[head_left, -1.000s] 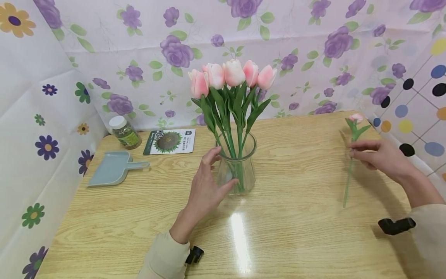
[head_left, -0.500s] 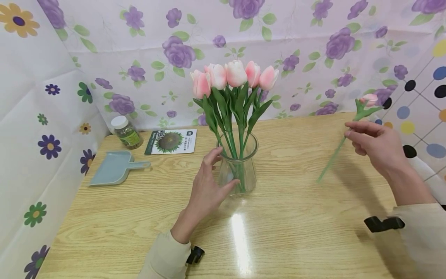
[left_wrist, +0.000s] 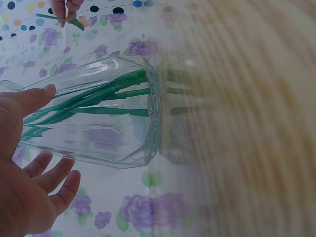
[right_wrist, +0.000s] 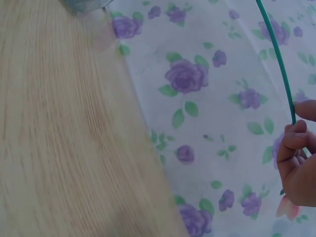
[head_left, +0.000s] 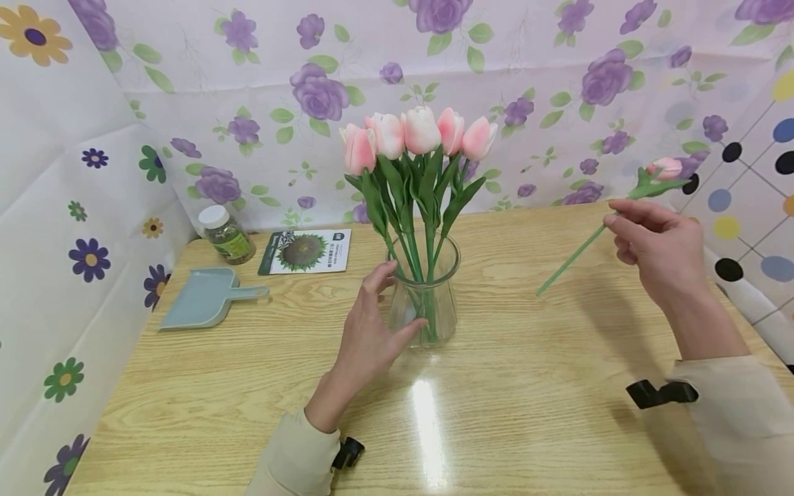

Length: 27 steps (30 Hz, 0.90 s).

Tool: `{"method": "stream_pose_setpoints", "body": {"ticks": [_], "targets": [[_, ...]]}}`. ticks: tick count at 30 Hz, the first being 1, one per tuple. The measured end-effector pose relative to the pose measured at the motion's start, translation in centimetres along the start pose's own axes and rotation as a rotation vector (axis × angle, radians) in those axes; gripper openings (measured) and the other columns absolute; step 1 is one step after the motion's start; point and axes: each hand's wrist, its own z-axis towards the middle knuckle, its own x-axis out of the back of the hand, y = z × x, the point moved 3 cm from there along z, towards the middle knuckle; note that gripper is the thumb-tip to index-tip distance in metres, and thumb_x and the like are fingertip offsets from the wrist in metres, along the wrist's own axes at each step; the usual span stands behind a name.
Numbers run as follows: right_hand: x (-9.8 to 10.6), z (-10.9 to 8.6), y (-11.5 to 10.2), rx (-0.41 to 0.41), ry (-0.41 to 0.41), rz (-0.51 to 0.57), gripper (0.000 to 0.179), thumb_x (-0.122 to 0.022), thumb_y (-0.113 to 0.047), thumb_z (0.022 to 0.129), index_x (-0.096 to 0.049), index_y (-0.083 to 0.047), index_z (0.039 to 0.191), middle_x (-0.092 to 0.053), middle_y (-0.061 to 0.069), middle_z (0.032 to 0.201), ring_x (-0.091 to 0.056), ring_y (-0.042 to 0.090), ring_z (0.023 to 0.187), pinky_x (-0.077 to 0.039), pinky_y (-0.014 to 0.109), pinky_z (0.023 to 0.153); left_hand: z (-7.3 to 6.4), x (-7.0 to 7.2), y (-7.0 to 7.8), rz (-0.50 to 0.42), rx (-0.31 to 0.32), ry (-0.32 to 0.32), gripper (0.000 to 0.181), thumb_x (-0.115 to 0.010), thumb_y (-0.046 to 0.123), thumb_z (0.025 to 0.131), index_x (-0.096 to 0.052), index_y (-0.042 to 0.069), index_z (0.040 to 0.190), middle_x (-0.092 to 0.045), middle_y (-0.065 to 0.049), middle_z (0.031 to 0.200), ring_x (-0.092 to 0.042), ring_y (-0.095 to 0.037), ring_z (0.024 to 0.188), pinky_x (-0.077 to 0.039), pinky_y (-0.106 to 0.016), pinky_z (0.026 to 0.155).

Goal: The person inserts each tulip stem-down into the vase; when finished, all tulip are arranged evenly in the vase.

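Note:
A clear glass vase [head_left: 443,313] stands upright on the wooden table, holding a bunch of pink-and-white tulips [head_left: 422,131]. My left hand [head_left: 370,327] holds the vase loosely from its left side. In the left wrist view the thumb lies along the glass [left_wrist: 133,153], and several green stems [left_wrist: 98,96] show inside. Off to the right and above the table, my right hand [head_left: 660,251] pinches a single tulip [head_left: 571,260] by its stem between thumb and fingers. That tulip slants, its pink bloom at upper right and the stem's bare end pointing down-left towards the vase.
A light-blue dustpan [head_left: 201,300] lies at the left of the table. Behind it stand a white-capped jar [head_left: 228,238] and a flat seed packet [head_left: 305,252]. Flower-patterned cloth [head_left: 248,83] walls in the back and left; a dotted one [head_left: 753,200] is at right.
My right hand has moved left and slightly up with the tulip. The stem has tilted from near upright to a slant, its lower end swinging left. The left hand stays at the vase.

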Motion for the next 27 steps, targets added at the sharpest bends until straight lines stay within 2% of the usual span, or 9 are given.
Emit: {"method": "stream_pose_setpoints", "body": {"ticks": [2, 7, 13, 21, 27], "targets": [[-0.5, 0.0, -0.1, 0.015, 0.012, 0.018, 0.026, -0.082, 0.0, 0.089, -0.08, -0.004, 0.114, -0.071, -0.001, 0.077, -0.048, 0.015, 0.057, -0.032, 0.029, 0.048, 0.0, 0.0, 0.0, 0.002, -0.004, 0.001, 0.103, -0.095, 0.011, 0.077, -0.026, 0.016, 0.153, -0.048, -0.018, 0.154, -0.066, -0.037, 0.127, -0.06, -0.054, 0.091], [-1.7, -0.2, -0.5, 0.049, 0.038, 0.04, 0.031, -0.085, -0.001, 0.086, -0.078, 0.0, 0.117, -0.07, 0.0, 0.075, -0.049, 0.014, 0.055, -0.039, 0.024, 0.047, 0.1, 0.0, 0.0, -0.003, -0.005, 0.0, 0.104, -0.095, 0.01, 0.077, -0.025, 0.015, 0.154, -0.048, -0.019, 0.155, -0.065, -0.037, 0.127, -0.06, -0.054, 0.093], [-3.3, -0.4, -1.3, 0.065, 0.063, 0.086, 0.031, -0.087, -0.001, 0.084, -0.079, -0.001, 0.114, -0.066, 0.001, 0.073, -0.047, 0.015, 0.056, -0.033, 0.027, 0.048, 0.1, 0.0, 0.1, -0.009, 0.001, -0.006, 0.103, -0.094, 0.009, 0.078, -0.025, 0.015, 0.154, -0.048, -0.018, 0.155, -0.065, -0.036, 0.128, -0.059, -0.053, 0.096], [-5.2, -0.6, -2.1, 0.105, 0.095, 0.101, 0.034, -0.089, -0.001, 0.082, -0.078, 0.001, 0.113, -0.067, 0.001, 0.075, -0.049, 0.014, 0.055, -0.04, 0.023, 0.046, 0.0, 0.0, 0.1, -0.001, -0.005, -0.004, 0.102, -0.094, 0.01, 0.078, -0.025, 0.014, 0.154, -0.047, -0.017, 0.155, -0.065, -0.036, 0.128, -0.059, -0.053, 0.096], [-6.8, -0.7, -2.7, 0.168, 0.087, 0.131, 0.029, -0.086, 0.004, 0.083, -0.078, 0.003, 0.111, -0.067, 0.003, 0.075, -0.047, 0.015, 0.052, -0.035, 0.024, 0.045, 0.0, 0.0, 0.1, 0.003, -0.014, 0.001, 0.102, -0.094, 0.01, 0.078, -0.025, 0.014, 0.153, -0.047, -0.018, 0.155, -0.065, -0.036, 0.127, -0.06, -0.053, 0.096]]}}
